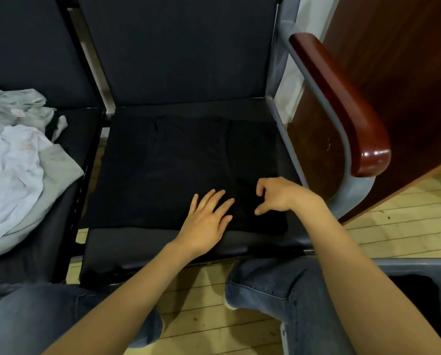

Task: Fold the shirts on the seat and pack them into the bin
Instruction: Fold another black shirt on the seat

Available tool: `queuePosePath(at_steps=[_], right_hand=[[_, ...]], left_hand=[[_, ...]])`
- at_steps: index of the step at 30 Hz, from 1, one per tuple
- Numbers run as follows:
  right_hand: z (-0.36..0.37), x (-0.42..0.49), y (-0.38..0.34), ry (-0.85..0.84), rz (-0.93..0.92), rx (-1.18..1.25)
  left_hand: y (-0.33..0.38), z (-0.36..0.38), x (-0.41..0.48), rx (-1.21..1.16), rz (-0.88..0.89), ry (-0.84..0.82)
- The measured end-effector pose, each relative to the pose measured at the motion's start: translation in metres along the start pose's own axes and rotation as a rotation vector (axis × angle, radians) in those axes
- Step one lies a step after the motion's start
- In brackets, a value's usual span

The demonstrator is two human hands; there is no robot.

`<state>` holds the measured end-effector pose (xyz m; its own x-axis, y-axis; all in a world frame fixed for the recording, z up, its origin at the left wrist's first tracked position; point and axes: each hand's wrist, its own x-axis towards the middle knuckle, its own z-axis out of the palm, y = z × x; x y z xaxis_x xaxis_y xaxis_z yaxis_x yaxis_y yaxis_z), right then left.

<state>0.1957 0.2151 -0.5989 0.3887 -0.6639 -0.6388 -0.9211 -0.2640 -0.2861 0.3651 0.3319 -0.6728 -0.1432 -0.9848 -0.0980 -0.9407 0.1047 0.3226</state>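
Observation:
A black shirt lies spread flat on the black seat in the middle of the head view. My left hand presses flat on the shirt's near edge, fingers straight. My right hand hovers just to its right over the shirt's near right corner, fingers loosely curled, and I cannot tell whether it pinches the cloth. A pile of crumpled grey and white shirts sits on the neighbouring seat to the left. The grey bin shows at the lower right, partly hidden by my right arm.
A dark red armrest on a grey metal frame borders the seat's right side. A wooden cabinet stands beyond it. My knees in jeans are close to the seat's front, over a pale wooden floor.

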Motion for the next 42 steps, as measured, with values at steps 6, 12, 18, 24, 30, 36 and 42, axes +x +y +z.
queuePosePath(at_steps=[6,12,18,24,30,36,42], right_hand=[[0.002,-0.005,-0.002,-0.015,-0.001,-0.017],[-0.005,-0.008,0.007,0.067,0.042,0.168],[-0.008,-0.010,0.010,0.076,0.264,-0.052],[0.019,0.004,-0.032,0.528,-0.157,-0.049],[0.057,0.046,-0.082,0.275,-0.304,-0.166],[0.078,0.067,-0.092,0.363,-0.254,-0.315],[0.067,0.060,-0.081,0.316,-0.274,-0.318]], left_hand=[[0.007,-0.006,-0.001,-0.015,-0.030,-0.045],[0.009,-0.010,0.001,-0.066,-0.042,-0.064],[-0.008,-0.029,-0.004,-0.207,-0.021,0.058],[-0.072,-0.051,-0.022,-0.015,-0.347,0.136],[-0.108,-0.053,-0.044,-0.044,-0.370,-0.209],[-0.142,-0.063,-0.060,-0.163,-0.481,0.253],[-0.153,-0.073,-0.067,-0.283,-0.805,0.153]])
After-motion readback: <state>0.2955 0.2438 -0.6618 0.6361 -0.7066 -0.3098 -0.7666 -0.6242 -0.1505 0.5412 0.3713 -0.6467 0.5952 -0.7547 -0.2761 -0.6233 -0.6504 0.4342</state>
